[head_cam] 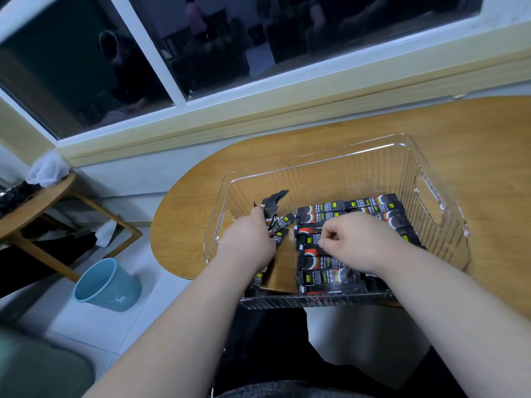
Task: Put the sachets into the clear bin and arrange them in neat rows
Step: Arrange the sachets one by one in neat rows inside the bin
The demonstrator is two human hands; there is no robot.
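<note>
Black sachet bunch point(275, 209) fills the curled left hand point(247, 239); the right hand point(359, 239) pinches 1 rowed sachet point(309, 242).

Both arms are bare from wrist to the near edge of view, left forearm point(184, 317) and right forearm point(448, 297) alike. The left grip point(247, 239) and right grip point(353, 239) are bare too. Near-black clothing point(273, 354) covers the lap, with grey fabric point(287, 393) nearest.
</note>
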